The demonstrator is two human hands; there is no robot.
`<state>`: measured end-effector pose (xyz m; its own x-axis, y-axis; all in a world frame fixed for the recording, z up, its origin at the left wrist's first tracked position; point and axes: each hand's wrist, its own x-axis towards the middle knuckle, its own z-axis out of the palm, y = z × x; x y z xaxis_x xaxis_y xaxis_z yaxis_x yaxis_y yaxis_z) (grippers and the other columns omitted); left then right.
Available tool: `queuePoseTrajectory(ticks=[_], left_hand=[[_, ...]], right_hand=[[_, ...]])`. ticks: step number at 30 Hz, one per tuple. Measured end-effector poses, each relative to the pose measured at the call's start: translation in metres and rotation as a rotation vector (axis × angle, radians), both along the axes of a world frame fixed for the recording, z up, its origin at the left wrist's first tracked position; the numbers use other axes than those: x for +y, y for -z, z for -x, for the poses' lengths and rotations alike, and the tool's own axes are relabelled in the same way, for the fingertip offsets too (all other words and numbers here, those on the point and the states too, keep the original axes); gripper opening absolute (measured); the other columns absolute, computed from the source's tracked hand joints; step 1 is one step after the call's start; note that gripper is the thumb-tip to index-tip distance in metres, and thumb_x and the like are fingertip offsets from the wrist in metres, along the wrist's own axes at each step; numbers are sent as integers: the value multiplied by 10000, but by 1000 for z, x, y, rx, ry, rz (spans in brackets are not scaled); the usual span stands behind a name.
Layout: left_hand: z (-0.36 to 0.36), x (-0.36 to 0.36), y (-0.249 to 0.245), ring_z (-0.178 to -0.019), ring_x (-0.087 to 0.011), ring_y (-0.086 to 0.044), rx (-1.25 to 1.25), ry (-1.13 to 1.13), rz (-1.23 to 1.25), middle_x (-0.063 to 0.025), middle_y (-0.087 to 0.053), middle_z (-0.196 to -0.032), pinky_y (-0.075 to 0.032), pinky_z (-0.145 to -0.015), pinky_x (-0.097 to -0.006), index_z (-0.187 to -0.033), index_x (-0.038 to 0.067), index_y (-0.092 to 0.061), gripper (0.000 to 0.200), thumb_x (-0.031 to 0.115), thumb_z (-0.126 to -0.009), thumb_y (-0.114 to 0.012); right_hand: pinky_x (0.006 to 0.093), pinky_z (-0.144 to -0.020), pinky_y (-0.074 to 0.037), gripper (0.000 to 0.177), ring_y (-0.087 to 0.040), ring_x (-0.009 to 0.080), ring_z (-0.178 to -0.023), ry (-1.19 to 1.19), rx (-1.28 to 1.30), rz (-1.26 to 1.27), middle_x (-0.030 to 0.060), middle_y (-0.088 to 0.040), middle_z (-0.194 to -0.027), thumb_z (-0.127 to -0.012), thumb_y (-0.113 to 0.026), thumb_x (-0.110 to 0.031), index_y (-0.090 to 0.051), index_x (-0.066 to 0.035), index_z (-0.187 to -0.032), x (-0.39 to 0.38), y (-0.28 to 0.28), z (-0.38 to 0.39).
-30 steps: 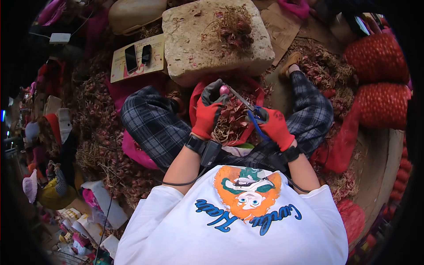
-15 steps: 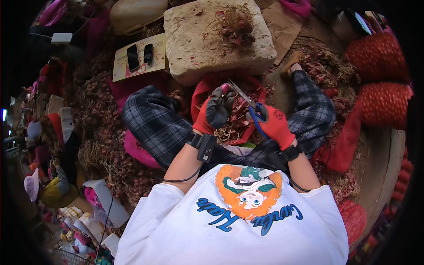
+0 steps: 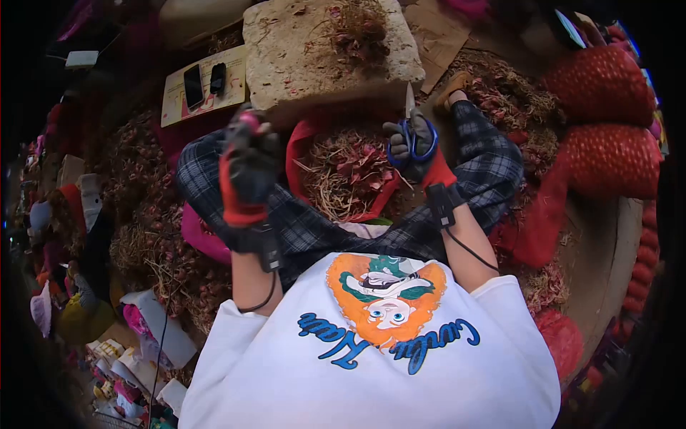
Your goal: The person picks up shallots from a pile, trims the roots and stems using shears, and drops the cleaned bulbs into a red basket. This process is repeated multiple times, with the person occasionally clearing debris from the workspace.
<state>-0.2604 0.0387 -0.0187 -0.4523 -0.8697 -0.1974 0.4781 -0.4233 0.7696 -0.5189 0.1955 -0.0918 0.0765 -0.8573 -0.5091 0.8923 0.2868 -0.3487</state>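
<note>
My left hand [image 3: 250, 161], in a red glove with a dark grey palm, is raised over my left thigh. Blurred at its fingertips is a small pinkish-red shallot [image 3: 249, 119], pinched in the fingers. A pair of scissors with blue handles [image 3: 423, 149] is gripped in my right hand [image 3: 421, 143], gloved the same way. The blades point up and look closed together. Between my knees lies an open red bag [image 3: 295, 161], holding dry stalks and reddish peelings [image 3: 350, 171].
Ahead stands a pale block [image 3: 321, 64] with a bunch of dried shallots [image 3: 359, 32] on top. Left of it, a board [image 3: 175, 100] carries a phone [image 3: 194, 87] and a small black device [image 3: 218, 77]. Heaps of shallots [image 3: 143, 207] and full red net sacks [image 3: 607, 161] flank me.
My left hand has swung left, away from the bag, with the shallot. The right hand has turned the scissors upright and their blades have come together. The camera view has shifted slightly.
</note>
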Motion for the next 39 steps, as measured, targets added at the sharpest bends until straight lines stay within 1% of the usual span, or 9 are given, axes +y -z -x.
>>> queuePoseTrajectory(ticks=[5,9,13,14,18,20,29,34,39], left_hand=[[-166,-43,-50,-668,-141,-529,-91,-574,210,-35,-598,-761,-454,-630,-306,-868,68,-579,173,200,-932,-486],[-286,-31,95,-661,-145,-578,-1075,-143,263,-36,-634,-827,-477,-596,-289,-939,40,-613,196,203,-922,-507],[-345,-11,232,-643,-138,-600,-475,-138,-18,-36,-652,-837,-480,-573,-273,-976,35,-631,216,214,-898,-536],[-349,-7,245,-636,-133,-599,-316,-78,-134,-36,-652,-826,-475,-570,-270,-977,40,-631,216,218,-889,-546],[-301,1,196,-779,-151,-618,-1473,161,327,-45,-629,-898,-512,-679,-310,-1082,86,-607,281,250,-878,-507],[-325,-27,225,-770,-107,-580,-1295,-76,210,-11,-613,-896,-485,-670,-260,-1106,81,-593,270,237,-891,-547],[-94,-68,-60,-695,-50,-554,-400,-318,438,6,-601,-899,-456,-619,-194,-1141,63,-584,247,118,-900,-580],[42,-95,-24,-674,-35,-534,-368,193,400,27,-585,-835,-436,-589,-175,-1099,49,-586,216,135,-902,-570],[157,-89,54,-755,-176,-597,-905,338,871,-64,-613,-861,-481,-702,-276,-1108,57,-576,308,183,-834,-639]], right_hand=[[191,-476,-409,637,-445,73,-541,193,-356,69,-5,-506,-708,-874,-524,-532,-507,49,-1134,-46,23,17],[192,-495,-431,660,-461,85,-547,294,-520,141,6,-509,-698,-859,-528,-562,-510,57,-1090,-71,17,23],[208,-526,-451,671,-494,94,-582,362,-512,80,9,-521,-712,-861,-513,-570,-498,55,-1103,-79,-7,14],[214,-528,-453,669,-496,99,-585,366,-483,80,12,-524,-725,-864,-508,-567,-497,56,-1108,-80,-8,12],[233,-534,-457,676,-503,117,-598,368,-458,105,25,-529,-767,-871,-494,-561,-485,63,-1130,-80,-20,4],[241,-534,-453,665,-492,123,-594,361,-510,119,26,-516,-763,-882,-480,-551,-482,64,-1137,-85,-19,8],[225,-516,-442,364,-481,109,-575,337,-277,203,18,-525,-758,-897,-577,-290,-523,22,-1077,-93,-15,-14],[219,-477,-448,256,-564,87,-554,182,618,49,84,-650,-872,-870,-621,-217,-581,-15,-1022,-53,-37,5],[197,-463,-446,325,-563,84,-528,149,545,-22,85,-639,-827,-883,-598,-253,-547,-3,-1084,-16,-9,46]])
